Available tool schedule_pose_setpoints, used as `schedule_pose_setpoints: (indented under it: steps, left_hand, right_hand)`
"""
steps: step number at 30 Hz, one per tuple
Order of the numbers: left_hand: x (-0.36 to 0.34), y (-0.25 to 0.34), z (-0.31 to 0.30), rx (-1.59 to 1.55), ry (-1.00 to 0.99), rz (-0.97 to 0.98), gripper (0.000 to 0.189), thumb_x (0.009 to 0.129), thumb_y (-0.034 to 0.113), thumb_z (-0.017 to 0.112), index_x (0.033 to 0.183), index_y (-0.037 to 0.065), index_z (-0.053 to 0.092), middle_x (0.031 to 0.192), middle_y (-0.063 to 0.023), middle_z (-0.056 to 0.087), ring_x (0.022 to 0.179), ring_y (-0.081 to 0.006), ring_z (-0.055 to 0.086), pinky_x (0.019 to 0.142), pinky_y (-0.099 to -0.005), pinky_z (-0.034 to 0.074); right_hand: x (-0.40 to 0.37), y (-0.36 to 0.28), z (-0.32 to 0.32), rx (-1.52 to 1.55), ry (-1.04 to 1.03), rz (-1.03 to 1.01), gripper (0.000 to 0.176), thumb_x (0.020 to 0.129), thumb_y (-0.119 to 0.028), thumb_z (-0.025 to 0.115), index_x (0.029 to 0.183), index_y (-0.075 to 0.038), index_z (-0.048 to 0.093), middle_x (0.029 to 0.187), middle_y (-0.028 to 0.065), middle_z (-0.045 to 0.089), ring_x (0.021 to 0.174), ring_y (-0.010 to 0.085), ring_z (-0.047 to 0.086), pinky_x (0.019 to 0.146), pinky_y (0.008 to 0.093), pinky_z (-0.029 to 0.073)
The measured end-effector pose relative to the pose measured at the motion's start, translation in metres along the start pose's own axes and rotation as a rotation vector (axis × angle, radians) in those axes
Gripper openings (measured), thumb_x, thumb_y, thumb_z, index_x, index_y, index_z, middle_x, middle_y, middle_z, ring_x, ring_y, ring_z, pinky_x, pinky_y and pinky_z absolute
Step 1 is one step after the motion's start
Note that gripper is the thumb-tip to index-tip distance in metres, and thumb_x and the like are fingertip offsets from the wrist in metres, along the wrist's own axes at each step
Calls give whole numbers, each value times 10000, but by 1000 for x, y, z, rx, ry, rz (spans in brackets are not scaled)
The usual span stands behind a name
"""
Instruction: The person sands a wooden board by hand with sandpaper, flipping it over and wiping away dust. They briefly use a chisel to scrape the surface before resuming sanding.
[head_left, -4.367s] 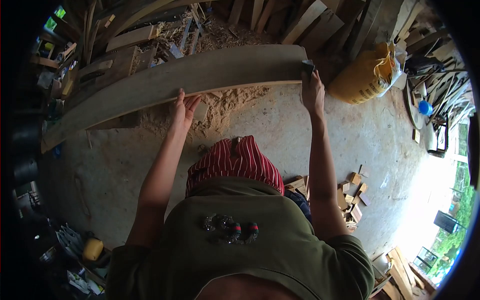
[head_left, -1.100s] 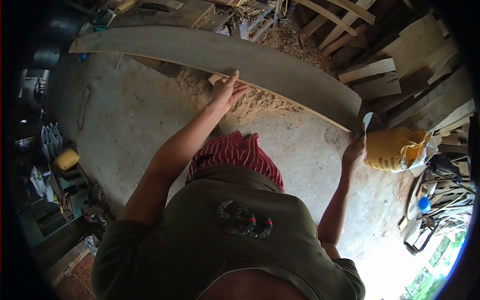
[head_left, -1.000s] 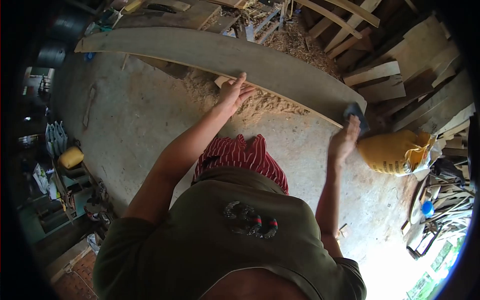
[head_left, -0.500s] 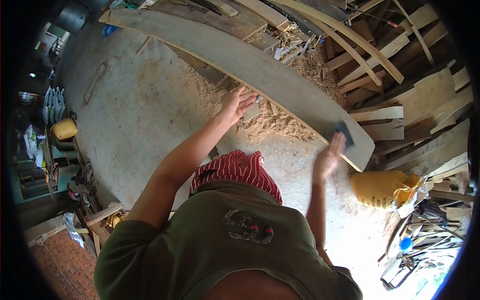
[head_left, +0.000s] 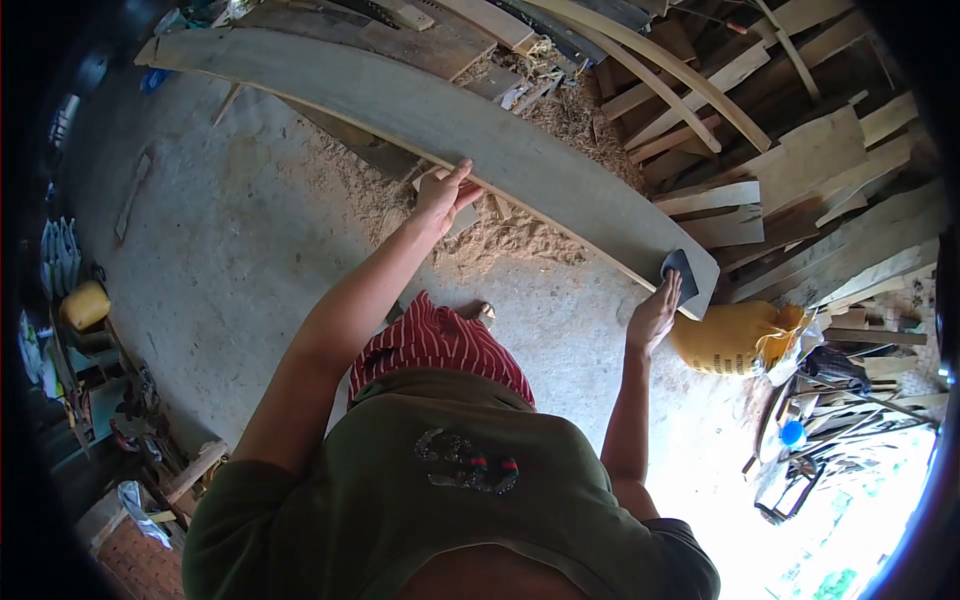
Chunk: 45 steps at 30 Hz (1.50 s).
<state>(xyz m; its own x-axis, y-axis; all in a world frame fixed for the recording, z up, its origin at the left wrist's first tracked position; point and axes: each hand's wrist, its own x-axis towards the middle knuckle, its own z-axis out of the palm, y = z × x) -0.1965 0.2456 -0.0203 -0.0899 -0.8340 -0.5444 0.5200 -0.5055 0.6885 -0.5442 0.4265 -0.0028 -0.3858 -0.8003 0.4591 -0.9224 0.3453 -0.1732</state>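
A long, slightly curved grey board point(head_left: 400, 110) with a pale wooden edge runs across the view from upper left to the right. My left hand point(head_left: 446, 194) touches its near edge around the middle, thumb on top and the other fingers partly below. Near the board's right end, my right hand point(head_left: 655, 310) is at a dark flat pad point(head_left: 680, 277) that lies on the board's surface. Its fingers are together against the pad's near side.
Sawdust point(head_left: 520, 240) lies on the concrete floor point(head_left: 230, 250) below the board. Wood planks point(head_left: 800, 170) are piled at the right. A yellow sack point(head_left: 725, 340) stands by the board's right end. A yellow container point(head_left: 86, 305) is at far left.
The whole view has shifted, with things appearing further left. My left thumb now rests on the board's edge. My right hand, blurred before, is sharper, with the pad still at the right end.
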Motion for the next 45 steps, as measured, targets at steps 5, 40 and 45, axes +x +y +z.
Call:
schedule_pose_setpoints:
  steps: [5,40,45]
  left_hand:
    - [0,2,-1,22,-20,13,258,905,213,697,981,-14,600,917,-126,657,843,-215,687,806,-321,632]
    - [18,40,70,1462,126,1306,507,981,422,529,1409,165,445,1420,-142,423,1322,-295,400,1092,-542,292]
    - [63,40,51,1975,197,1098,504,996,536,383,1431,287,436,1517,-64,361,1407,-298,313,1132,-601,191]
  right_hand:
    - [-12,-138,64,89,-133,-385,679,888,17,345,1537,-63,162,1602,92,206,1475,235,207,1224,363,157]
    - [76,-4,78,352,19,-198,467,963,-171,356,1407,-155,501,1555,45,342,1449,225,276,1216,397,145]
    - [88,80,32,-30,72,244,416,896,-89,482,1294,-55,597,1374,203,527,1331,359,447,1127,472,310]
